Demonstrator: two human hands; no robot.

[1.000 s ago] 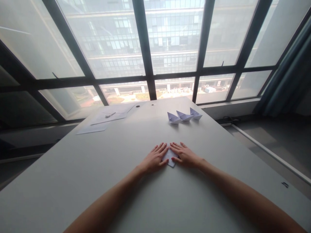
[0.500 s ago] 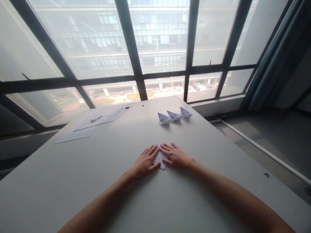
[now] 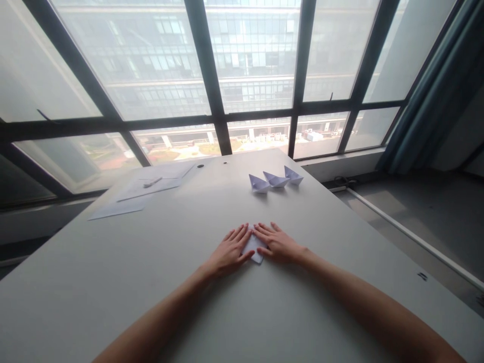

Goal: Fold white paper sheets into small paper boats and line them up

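A small folded white paper (image 3: pixel 255 250) lies flat on the grey table (image 3: pixel 151 282) in front of me. My left hand (image 3: pixel 229 252) rests on its left side, fingers stretched out flat. My right hand (image 3: pixel 278 243) presses on its right side, fingers also flat and slightly spread. The two hands' fingertips nearly meet over the paper's far corner. Most of the paper is hidden under the hands.
Three folded paper boats (image 3: pixel 275 180) stand in a row further back on the table. Loose white sheets (image 3: pixel 139 194) with a small pen-like object (image 3: pixel 152 182) lie at the back left. Big windows (image 3: pixel 249 75) are behind, a dark curtain (image 3: pixel 427 101) at the right.
The hands stay flat on the folded paper. Only the head view has shifted a little; nothing on the table has moved.
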